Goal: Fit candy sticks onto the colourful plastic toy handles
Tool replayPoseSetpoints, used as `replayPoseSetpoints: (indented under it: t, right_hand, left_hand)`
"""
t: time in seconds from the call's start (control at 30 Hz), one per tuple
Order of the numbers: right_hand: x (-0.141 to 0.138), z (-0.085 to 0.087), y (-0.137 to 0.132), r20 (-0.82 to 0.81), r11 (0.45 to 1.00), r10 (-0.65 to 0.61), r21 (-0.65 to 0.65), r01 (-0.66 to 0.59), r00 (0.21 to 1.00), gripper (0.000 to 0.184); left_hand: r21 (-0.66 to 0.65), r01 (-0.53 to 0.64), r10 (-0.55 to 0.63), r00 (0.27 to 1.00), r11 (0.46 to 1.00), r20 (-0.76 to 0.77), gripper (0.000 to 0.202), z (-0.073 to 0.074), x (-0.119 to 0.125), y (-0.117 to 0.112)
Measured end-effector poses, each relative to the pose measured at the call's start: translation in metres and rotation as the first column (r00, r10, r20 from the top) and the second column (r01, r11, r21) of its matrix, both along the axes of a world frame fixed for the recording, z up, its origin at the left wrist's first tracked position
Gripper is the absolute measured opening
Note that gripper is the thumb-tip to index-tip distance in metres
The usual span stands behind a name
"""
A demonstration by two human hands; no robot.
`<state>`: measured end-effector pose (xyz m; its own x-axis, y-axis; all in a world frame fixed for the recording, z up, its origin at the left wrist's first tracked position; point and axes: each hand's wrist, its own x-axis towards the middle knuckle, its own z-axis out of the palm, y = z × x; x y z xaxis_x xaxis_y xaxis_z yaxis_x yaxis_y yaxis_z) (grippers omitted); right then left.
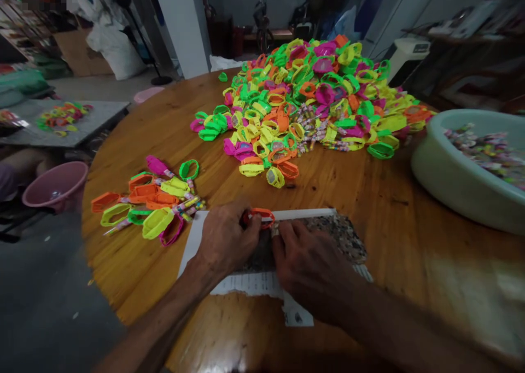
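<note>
My left hand (pixel 227 239) is closed around an orange plastic ring piece (pixel 259 216), pressing it onto a speckled stone slab (pixel 342 236) that lies on white paper (pixel 246 283). Right beside it, my right hand (pixel 311 263) rests on the slab with its fingers curled, the fingertips touching the orange piece; what they pinch is too small to make out. To the left lies a small group of assembled neon pieces (pixel 151 200). A big heap of green, yellow, orange and pink plastic rings (pixel 311 94) covers the far side of the round wooden table (pixel 394 236).
A pale green basin (pixel 455 181) with small patterned pieces stands at the right edge. A pink bucket (pixel 55 190) sits on the floor at left. A grey side table (pixel 88 121) holds more neon pieces. A white pillar (pixel 182 25) stands behind.
</note>
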<state>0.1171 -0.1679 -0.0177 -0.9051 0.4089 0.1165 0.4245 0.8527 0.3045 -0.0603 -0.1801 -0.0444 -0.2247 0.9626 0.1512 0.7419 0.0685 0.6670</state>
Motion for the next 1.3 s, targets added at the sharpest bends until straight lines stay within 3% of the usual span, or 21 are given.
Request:
replayPoseSetpoints:
  t: [0.27, 0.4, 0.5, 0.63, 0.77, 0.9, 1.03, 1.17, 1.23, 1.3]
  right_hand:
    - [-0.008, 0.006, -0.002, 0.028, 1.000, 0.011, 0.021, -0.011, 1.000, 0.017]
    - [-0.010, 0.001, 0.000, -0.005, 1.000, 0.005, -0.001, -0.005, 1.000, 0.015]
    - [-0.006, -0.005, 0.009, -0.074, 0.994, -0.024, -0.110, 0.016, 0.997, 0.011]
    - [0.006, -0.004, 0.021, -0.207, 0.931, -0.124, -0.363, 0.042, 0.971, 0.016]
    - [0.025, 0.004, 0.034, -0.277, 0.909, -0.203, -0.409, 0.076, 0.939, 0.031]
    - [0.050, 0.009, 0.070, -0.222, 0.908, -0.353, -0.318, 0.274, 0.909, 0.026]
    - [0.083, 0.008, 0.128, -0.141, 0.807, -0.586, -0.197, 0.557, 0.798, 0.030]
    - [0.106, 0.002, 0.174, -0.139, 0.731, -0.682, -0.141, 0.668, 0.718, 0.038]
    - [0.110, -0.003, 0.189, -0.151, 0.727, -0.687, -0.158, 0.668, 0.711, 0.041]
    - [0.109, -0.007, 0.202, -0.166, 0.725, -0.689, -0.185, 0.664, 0.706, 0.042]
  left_hand:
    - [-0.008, -0.030, 0.030, 0.999, 1.000, 0.012, 0.020, -0.003, -0.001, 0.001]
    - [0.021, -0.038, 0.038, 0.999, 0.999, 0.006, 0.019, -0.005, -0.005, 0.003]
    - [0.027, -0.047, 0.047, 0.999, 0.999, -0.017, 0.017, -0.002, -0.008, 0.007]
    - [-0.028, -0.057, 0.056, 0.998, 0.998, -0.037, 0.017, 0.006, -0.013, 0.011]
    - [-0.045, -0.062, 0.059, 0.995, 0.997, -0.077, 0.020, 0.013, -0.020, 0.014]
    - [-0.021, -0.089, 0.079, 0.955, 0.996, -0.287, 0.026, 0.020, -0.047, 0.019]
    - [-0.049, -0.222, 0.158, 0.816, 0.974, -0.556, 0.027, 0.031, -0.091, 0.024]
    - [0.005, -0.264, 0.189, 0.673, 0.964, -0.715, 0.029, 0.040, -0.108, 0.025]
    - [0.067, -0.189, 0.182, 0.699, 0.980, -0.692, 0.035, 0.040, -0.096, 0.029]
    - [0.099, -0.023, 0.077, 0.803, 0.995, -0.591, 0.039, 0.035, -0.073, 0.038]
